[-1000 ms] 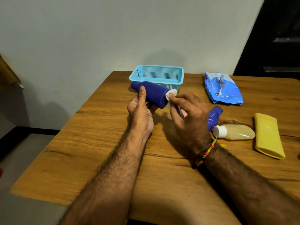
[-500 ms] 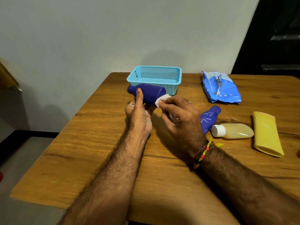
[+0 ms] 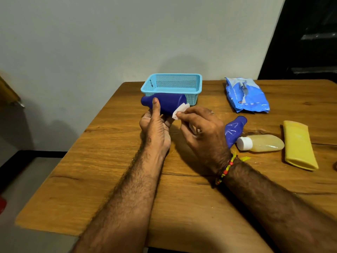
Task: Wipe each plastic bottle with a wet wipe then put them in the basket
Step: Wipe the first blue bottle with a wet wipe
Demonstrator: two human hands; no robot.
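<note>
Your left hand (image 3: pixel 155 125) holds the blue bottle (image 3: pixel 166 105) sideways, just in front of the basket (image 3: pixel 172 84). Your right hand (image 3: pixel 200 128) pinches the wet wipe (image 3: pixel 180 110) against its end, above the wooden table (image 3: pixel 109 170) by a grey wall (image 3: pixel 109 42).

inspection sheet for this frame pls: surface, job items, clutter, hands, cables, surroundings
Surface: wooden table, grain and a crack line visible.
Job's things: blue bottle held on its side in front of the basket, which looks empty; white wipe against the bottle's base; second blue bottle, clear bottle with white cap and yellow tube lying on the table to the right; blue wipes pack behind them.
Clutter: nothing seen.
Hands: left hand grips the blue bottle, thumb on top; right hand pinches the wipe; bead bracelet on the right wrist.
Cables: nothing seen.
Surroundings: grey wall behind, dark doorway at right.
</note>
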